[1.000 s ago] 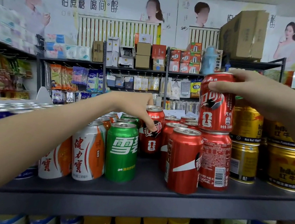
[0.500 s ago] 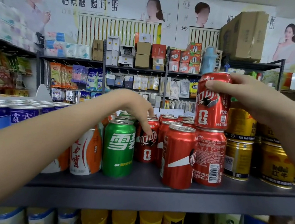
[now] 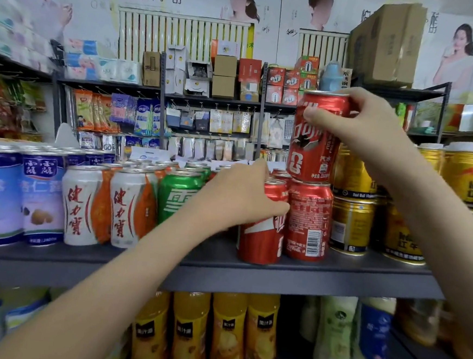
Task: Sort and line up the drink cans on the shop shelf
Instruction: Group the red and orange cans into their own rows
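Note:
On the grey shelf (image 3: 211, 271) stand rows of drink cans. My right hand (image 3: 369, 127) grips the upper part of a red cola can (image 3: 312, 154), which is tilted slightly and sits stacked on another red cola can (image 3: 308, 222). My left hand (image 3: 239, 196) is wrapped round the top of the front red cola can (image 3: 262, 238) just left of that stack. A green can (image 3: 176, 194) stands left of my left hand, partly hidden by it. More red cans behind are mostly hidden.
White-and-orange cans (image 3: 106, 206) and blue-and-white cans (image 3: 19, 196) fill the shelf's left side. Gold cans (image 3: 352, 225), stacked two high, stand at the right. Orange juice bottles (image 3: 206, 332) and other bottles line the shelf below. Shelves of snacks and boxes stand behind.
My left hand has moved from the rear red can forward onto the front red cola can. My right hand has tilted the stacked upper can slightly. The view has shifted right and closer.

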`<state>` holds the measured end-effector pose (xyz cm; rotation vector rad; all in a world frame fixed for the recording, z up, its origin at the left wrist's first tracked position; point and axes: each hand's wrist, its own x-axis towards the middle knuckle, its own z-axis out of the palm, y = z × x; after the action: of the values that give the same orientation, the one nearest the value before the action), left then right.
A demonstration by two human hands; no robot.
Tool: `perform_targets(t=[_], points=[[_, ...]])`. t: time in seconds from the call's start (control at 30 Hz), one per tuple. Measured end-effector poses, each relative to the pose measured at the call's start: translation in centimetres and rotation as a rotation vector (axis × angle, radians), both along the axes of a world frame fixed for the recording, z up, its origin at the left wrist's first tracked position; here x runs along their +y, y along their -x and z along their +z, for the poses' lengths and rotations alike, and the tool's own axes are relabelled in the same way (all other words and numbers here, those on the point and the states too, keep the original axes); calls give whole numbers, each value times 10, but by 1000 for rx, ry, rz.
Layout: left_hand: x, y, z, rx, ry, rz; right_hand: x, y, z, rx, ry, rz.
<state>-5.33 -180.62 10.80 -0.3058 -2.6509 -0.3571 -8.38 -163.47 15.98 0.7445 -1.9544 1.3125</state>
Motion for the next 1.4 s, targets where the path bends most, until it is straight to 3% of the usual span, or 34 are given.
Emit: perform_targets(t=[0.3,0.47,0.63,1.0,1.13,1.23,1.4], points=[[-29,-7,36,-176,313,83,-5,-15,9,-90,-170,208],[-42,-8,46,-177,518,212,-18,-15,5,-135,-408,214],[-49,-7,46,-199,501,173,-22,-6,-7,-122,-651,101],[-61,-1,51,-382,257,11,-28,2,-21,-141,-992,-77],[-58,-5,38,-257,270,7,-25,0,-17,-207,-1040,-142],[-55,-3,21,-117,217,7,-24,1,-22,-131,-1049,-268],[-49,3,-5,115,257,63,-26,-6,-39,-71,-922,-317]])
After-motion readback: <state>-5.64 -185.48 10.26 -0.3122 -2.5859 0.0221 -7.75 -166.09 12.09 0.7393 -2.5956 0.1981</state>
